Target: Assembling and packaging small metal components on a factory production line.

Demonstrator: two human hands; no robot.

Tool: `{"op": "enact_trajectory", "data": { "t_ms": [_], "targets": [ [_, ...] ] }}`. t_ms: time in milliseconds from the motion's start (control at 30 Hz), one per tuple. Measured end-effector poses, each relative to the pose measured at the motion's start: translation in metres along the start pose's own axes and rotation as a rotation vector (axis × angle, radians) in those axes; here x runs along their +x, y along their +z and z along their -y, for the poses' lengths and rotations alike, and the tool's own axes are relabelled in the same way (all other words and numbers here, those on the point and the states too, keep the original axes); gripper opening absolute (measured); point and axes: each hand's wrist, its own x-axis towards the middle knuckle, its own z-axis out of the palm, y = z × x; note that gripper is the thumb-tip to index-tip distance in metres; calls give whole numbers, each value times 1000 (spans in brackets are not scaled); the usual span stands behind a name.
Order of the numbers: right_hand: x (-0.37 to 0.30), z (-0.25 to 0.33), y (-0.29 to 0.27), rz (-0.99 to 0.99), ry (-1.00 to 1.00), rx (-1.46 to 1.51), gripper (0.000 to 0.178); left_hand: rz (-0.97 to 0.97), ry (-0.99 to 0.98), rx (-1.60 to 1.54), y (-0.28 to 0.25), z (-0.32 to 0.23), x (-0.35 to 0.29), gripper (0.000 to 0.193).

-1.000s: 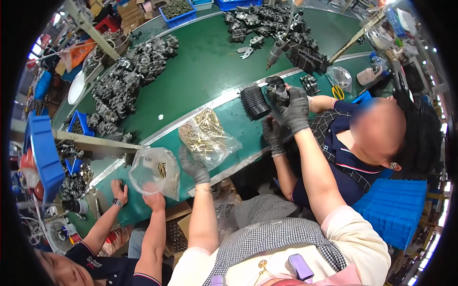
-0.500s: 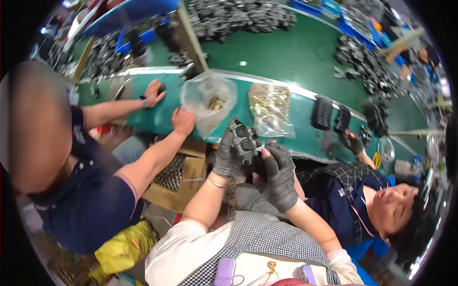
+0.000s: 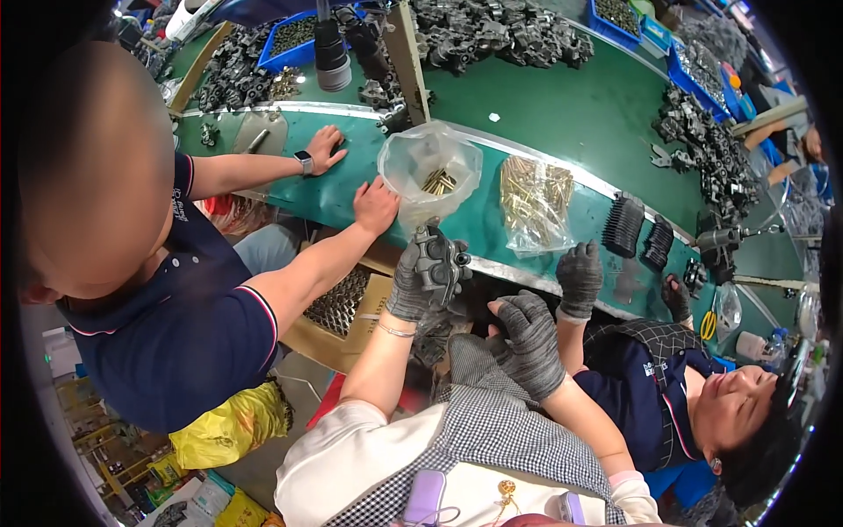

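Observation:
My left hand (image 3: 407, 285), in a grey glove, grips a dark grey metal casting (image 3: 441, 265) with round bores, shaped much like a brake caliper. It is held up just before the near edge of the bench. To its right, apart from the casting, is my gloved right hand (image 3: 531, 342), its fingers curled inward; whatever may be in them is hidden. Beyond the casting stands an open clear plastic bag (image 3: 413, 193) with brass-coloured pins (image 3: 439, 182) in it. A second, flat bag of such pins (image 3: 536, 198) lies farther right.
On the left a co-worker rests a hand (image 3: 378, 208) beside the open bag. Another co-worker's gloved hand (image 3: 580, 279) is near at right. Piled castings (image 3: 500, 33) and stacked black parts (image 3: 623, 224) lie on the green bench (image 3: 544, 105). A cardboard box (image 3: 364, 325) stands below.
My right hand has drawn away from the casting, down and to the right. My left hand still holds it. The right co-worker's gloved hand has come up beside the flat bag.

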Motion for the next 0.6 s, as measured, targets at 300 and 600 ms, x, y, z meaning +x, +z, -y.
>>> {"op": "enact_trajectory", "data": {
  "t_ms": [300,600],
  "targets": [
    [-12,-3,-2,68,68,3,44,59,-36,24,3,6,-2,60],
    [-8,0,-8,68,70,33,44,66,-102,8,34,8,-5,56]
  ]
}}
